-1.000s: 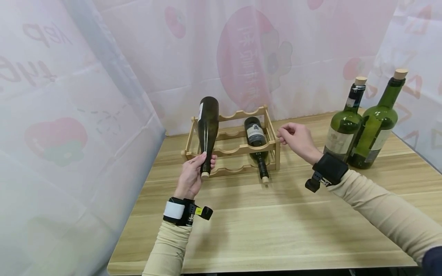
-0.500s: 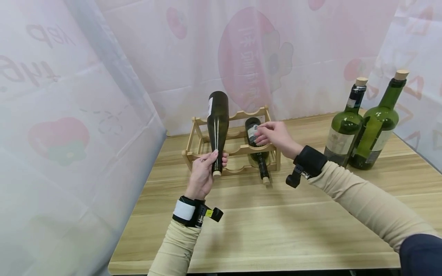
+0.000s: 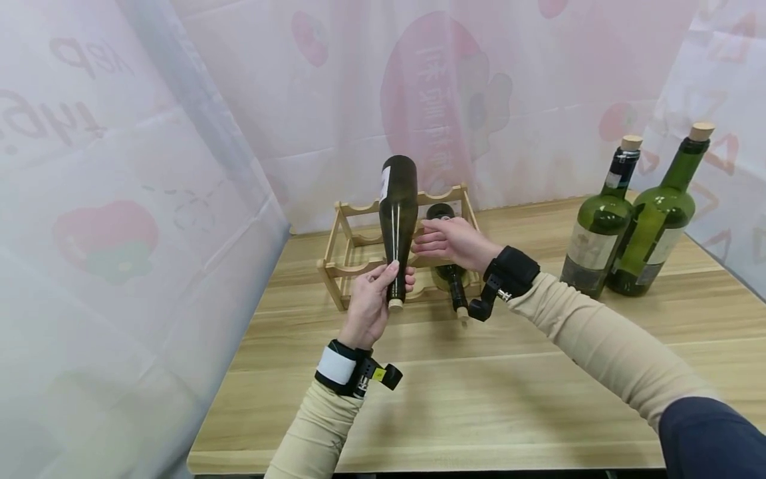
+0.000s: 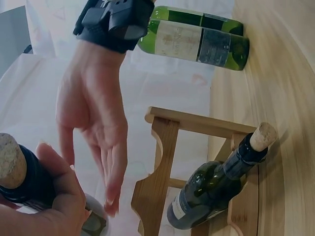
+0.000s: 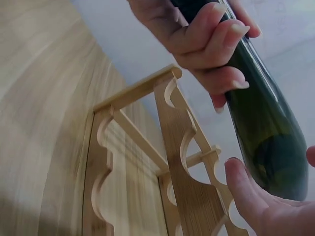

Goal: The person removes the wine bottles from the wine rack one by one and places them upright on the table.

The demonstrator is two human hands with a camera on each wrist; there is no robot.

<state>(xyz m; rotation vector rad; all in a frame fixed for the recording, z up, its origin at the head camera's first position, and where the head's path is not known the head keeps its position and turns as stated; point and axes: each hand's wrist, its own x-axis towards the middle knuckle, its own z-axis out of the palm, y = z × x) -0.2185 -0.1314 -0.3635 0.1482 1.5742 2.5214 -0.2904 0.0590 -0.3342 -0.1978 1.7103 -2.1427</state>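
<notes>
My left hand grips the neck of a dark green wine bottle, its corked end toward me and its base tilted up over a two-tier wooden wine rack. Beside the bottle's body is my right hand, fingers extended. In the right wrist view, the right thumb lies close along the bottle's lower body. A second corked wine bottle lies in the rack's lower tier at the right, partly hidden behind my right hand. The left wrist view shows its cork pointing out past the rack.
Two green corked wine bottles, one with a cream label and one behind it, stand upright at the right of the wooden table. A printed pale curtain hangs behind and to the left.
My left hand has carried the bottle rightward above the rack. My right hand has come left from beside the rack to the bottle, its fingers straightening.
</notes>
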